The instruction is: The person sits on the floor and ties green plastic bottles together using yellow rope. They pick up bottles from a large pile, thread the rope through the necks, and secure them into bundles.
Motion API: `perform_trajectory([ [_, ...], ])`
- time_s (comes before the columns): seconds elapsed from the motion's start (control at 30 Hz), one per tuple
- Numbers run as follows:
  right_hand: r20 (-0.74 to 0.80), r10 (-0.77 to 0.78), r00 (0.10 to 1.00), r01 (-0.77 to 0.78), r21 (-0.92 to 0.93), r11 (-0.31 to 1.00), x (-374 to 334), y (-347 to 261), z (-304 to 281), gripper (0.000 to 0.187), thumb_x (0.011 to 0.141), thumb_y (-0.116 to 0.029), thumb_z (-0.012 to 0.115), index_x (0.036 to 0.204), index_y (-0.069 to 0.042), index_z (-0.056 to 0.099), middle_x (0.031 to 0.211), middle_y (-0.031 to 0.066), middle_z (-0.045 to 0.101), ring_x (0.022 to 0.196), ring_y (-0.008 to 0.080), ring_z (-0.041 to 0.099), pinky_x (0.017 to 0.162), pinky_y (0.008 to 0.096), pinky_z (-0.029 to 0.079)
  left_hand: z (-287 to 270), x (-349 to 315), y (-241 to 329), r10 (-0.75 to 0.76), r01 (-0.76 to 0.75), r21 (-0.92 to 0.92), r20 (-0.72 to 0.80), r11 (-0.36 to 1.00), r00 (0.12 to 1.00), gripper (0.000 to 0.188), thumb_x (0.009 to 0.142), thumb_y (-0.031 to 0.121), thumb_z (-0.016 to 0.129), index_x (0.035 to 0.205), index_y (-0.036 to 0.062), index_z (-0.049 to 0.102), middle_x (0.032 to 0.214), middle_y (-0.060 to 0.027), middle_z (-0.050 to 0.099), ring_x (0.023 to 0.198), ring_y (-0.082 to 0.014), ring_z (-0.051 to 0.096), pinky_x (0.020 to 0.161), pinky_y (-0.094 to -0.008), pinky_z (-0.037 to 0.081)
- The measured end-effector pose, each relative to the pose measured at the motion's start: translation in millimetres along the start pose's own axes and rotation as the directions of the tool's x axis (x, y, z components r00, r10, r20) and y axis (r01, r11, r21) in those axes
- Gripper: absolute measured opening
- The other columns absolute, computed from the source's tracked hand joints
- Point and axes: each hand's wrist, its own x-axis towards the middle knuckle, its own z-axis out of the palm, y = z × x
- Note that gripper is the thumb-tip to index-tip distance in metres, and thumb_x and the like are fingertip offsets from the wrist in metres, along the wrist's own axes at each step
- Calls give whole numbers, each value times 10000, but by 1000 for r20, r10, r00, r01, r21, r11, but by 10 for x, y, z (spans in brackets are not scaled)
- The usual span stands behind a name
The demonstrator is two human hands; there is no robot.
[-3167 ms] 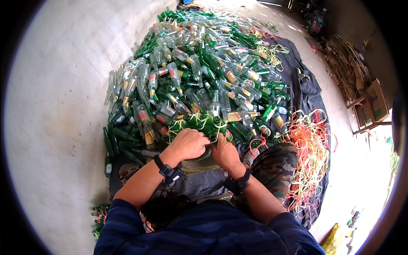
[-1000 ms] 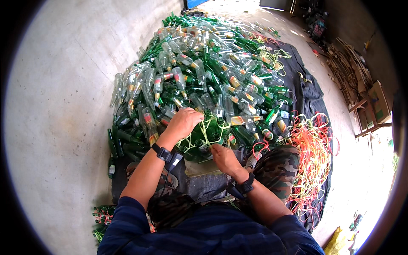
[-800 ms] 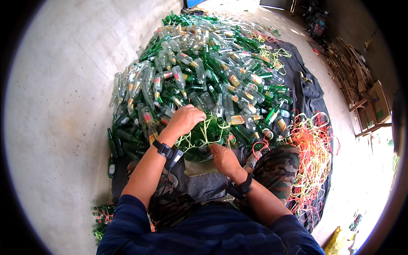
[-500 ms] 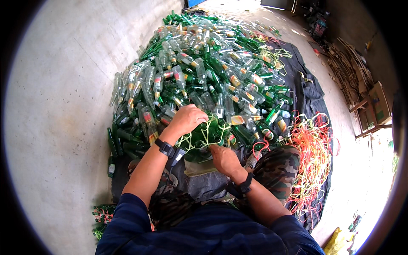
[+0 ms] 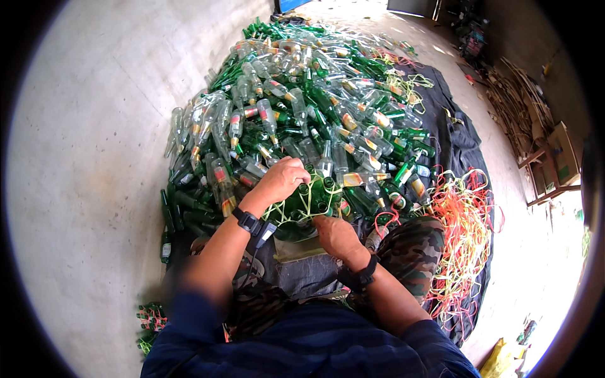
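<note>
Between my knees a cluster of green glass bottles (image 5: 291, 228) stands upright, mouths up. A yellow-green plastic strap (image 5: 307, 200) criss-crosses between the necks and loops round them. At the cluster's far left side my left hand (image 5: 282, 183) is closed, its fingertips pinching the strap beside a bottle neck. My right hand (image 5: 339, 239) rests against the near right side, thumb and fingers curled in by the bottle necks; what it grips is hidden behind the hand. Beneath the bottles shows the edge of a flat, pale board (image 5: 297, 248).
A big heap of loose green and clear bottles (image 5: 296, 94) spreads ahead over a dark sheet (image 5: 446, 101). Tangled red and yellow straps (image 5: 463, 246) lie right of my knee. A pale wall (image 5: 94, 126) stands left. Strapped bottles (image 5: 151, 318) sit at lower left; cardboard (image 5: 563, 151) is far right.
Both hands stay at the bottle cluster. The left hand has shifted very slightly; the strap and bottles look nearly the same.
</note>
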Motion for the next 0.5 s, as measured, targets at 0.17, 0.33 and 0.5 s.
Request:
perform_trajectory([
  [0.17,40,24,999,-25,31,999,3,37,-23,160,957,-141,527,991,-64,664,887,235,726,837,440,717,722,538,568,-58,-26,6,52,-56,62,67,996,996,131,915,31,657,963,87,766,1028,-74,714,981,-314,662,888,-431,539],
  [0.33,127,37,991,-29,-59,998,14,68,-80,193,992,-200,534,1006,-63,668,877,214,723,821,439,705,712,554,544,-109,-122,229,-84,72,107,113,992,990,235,876,41,601,1054,73,750,1143,-95,719,1050,-335,685,904,-456,558],
  [0.5,176,-83,981,82,15,997,43,150,-226,150,927,-169,572,969,-66,673,890,208,733,855,435,716,737,536,560,-170,-129,365,-103,91,111,111,990,988,288,824,100,616,1083,66,737,1186,-110,710,1075,-340,685,925,-460,559],
])
